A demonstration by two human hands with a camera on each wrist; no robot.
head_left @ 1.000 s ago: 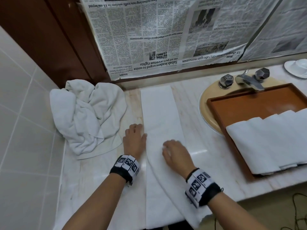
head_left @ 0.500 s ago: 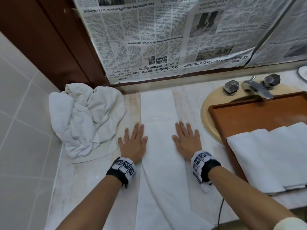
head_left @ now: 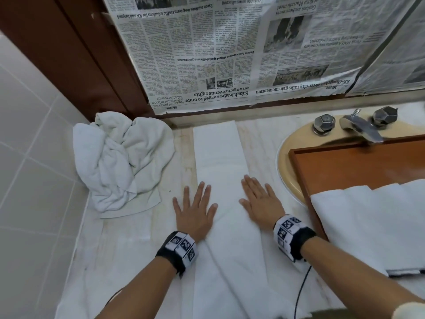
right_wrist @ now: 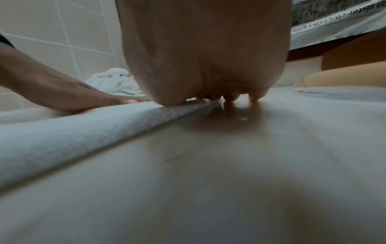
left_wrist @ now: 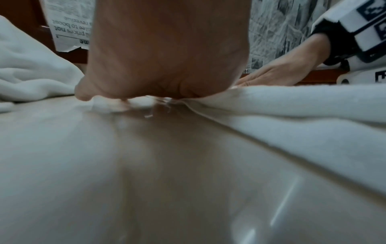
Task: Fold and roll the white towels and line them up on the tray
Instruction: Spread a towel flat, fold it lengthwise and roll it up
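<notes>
Both hands flat, fingers spread: left hand and right hand press the folded towel strip on the counter. Fold looks done; next, prob. roll from near end w/ even pressure.

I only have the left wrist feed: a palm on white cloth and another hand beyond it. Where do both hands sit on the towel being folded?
Observer: In the head view the left hand lies flat on the left edge of the long folded towel, and the right hand lies flat on its right edge.
Operator: Any towels on the tray yet?
Observer: Yes, folded white towels lie side by side across the near part of the wooden tray.
Operator: More left to fold?
Observer: A crumpled towel pile sits left of the strip, by the tiled wall.
</notes>
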